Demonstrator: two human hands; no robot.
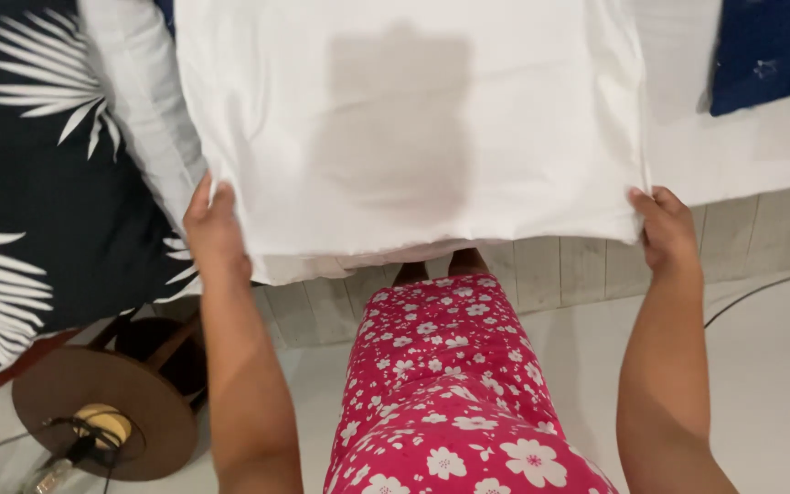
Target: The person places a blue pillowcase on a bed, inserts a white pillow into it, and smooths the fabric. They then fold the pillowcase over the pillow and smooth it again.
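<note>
White pillowcase (413, 128) | between left hand (215, 229), right hand (665, 229) | corners pinched

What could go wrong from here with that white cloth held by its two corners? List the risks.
1. The white cloth is pinched only at its lower corners by the left hand and right hand; one slip could drop it onto the floor.
2. The round wooden lamp stand and its cable sit low beside the left leg, so a sidestep might knock it.
</note>
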